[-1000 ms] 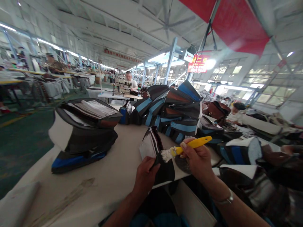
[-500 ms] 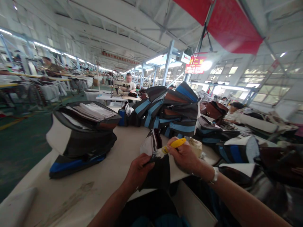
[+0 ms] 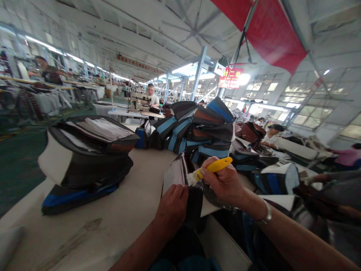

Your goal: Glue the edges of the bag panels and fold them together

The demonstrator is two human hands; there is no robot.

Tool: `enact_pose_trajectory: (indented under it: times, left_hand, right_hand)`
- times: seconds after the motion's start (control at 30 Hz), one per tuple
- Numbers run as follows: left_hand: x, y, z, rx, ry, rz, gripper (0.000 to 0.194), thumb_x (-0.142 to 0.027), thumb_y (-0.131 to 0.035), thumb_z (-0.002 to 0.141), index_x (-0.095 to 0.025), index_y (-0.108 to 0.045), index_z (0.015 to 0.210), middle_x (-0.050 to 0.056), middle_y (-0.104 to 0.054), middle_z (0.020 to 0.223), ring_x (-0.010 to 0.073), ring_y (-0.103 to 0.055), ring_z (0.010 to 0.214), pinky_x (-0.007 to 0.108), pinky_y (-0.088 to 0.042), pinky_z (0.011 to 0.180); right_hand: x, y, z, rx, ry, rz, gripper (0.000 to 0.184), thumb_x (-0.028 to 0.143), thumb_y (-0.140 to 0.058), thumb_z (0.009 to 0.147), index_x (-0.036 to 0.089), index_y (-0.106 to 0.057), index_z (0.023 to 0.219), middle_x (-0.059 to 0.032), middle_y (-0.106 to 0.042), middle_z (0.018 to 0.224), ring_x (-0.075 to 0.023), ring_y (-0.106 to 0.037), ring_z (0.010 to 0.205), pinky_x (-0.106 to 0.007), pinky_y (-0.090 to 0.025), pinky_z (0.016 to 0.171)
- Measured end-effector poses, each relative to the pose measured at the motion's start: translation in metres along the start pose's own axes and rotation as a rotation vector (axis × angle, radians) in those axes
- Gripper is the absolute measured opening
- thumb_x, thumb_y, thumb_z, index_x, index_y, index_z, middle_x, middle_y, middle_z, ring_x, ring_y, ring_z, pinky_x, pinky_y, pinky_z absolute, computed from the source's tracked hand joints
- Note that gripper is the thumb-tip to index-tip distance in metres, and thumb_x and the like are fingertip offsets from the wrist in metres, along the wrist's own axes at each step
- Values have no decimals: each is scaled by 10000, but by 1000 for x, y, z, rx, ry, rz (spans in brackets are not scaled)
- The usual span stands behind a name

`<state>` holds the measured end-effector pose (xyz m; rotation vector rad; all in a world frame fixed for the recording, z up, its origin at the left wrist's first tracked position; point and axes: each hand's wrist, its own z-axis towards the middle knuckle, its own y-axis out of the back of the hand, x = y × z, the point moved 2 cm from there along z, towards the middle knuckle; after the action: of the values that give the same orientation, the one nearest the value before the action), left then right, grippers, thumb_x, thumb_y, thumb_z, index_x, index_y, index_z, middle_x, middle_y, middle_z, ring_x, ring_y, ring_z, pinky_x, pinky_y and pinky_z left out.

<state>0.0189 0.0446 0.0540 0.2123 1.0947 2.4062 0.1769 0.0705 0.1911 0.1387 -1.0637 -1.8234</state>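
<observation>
My right hand (image 3: 224, 184) is closed around the yellow handle of a paintbrush (image 3: 217, 165). White paste coats its bristles, which rest against the upper edge of a dark bag piece (image 3: 194, 205). Close beside the bristles, my left hand (image 3: 173, 205) has its fingers bent over the edge of that piece; the thumb is hidden. A pale panel (image 3: 175, 173) with a dark border stands just behind my left fingers, and I cannot tell whether it belongs to the same piece.
To the left, stacked dark bag parts (image 3: 93, 165) stand on the pale table (image 3: 141, 195). Behind my hands rises a heap of black, brown and blue bags (image 3: 200, 131). More bag pieces (image 3: 273, 180) lie at right, near a co-worker's arm (image 3: 329, 178).
My left hand has turned, its fingers shifting up along the edge beside the pale panel. The brush has moved slightly right. A co-worker's arm has come into view at right.
</observation>
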Motion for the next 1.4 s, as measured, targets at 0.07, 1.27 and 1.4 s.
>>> enact_pose_trajectory:
  times: [0.07, 1.27, 1.4]
  left_hand:
    - [-4, 0, 3, 15, -15, 28, 221, -72, -431, 905, -141, -610, 1014, 89, -546, 867, 225, -495, 784, 367, -492, 711]
    - [40, 5, -50, -342, 723, -448, 286, -335, -614, 845, -179, -599, 1083, 117, -590, 1073, 284, -569, 1049, 468, -469, 950]
    - [48, 10, -37, -266, 666, -583, 177, -267, -582, 856, -206, -689, 984, 57, -662, 985, 215, -632, 945, 359, -506, 885]
  right_hand:
    - [3, -3, 3, 134, 75, -86, 159, 286, -496, 954, 199, -586, 855, -16, -620, 750, -147, -580, 657, -271, -408, 655]
    - [-13, -50, -33, -469, -410, 618, 250, 421, -652, 878, 177, -623, 832, 26, -539, 621, -112, -508, 577, -226, -412, 564]
    - [-4, -43, -26, -420, -349, 547, 227, 402, -627, 893, 187, -602, 826, 44, -491, 584, -111, -468, 546, -221, -379, 531]
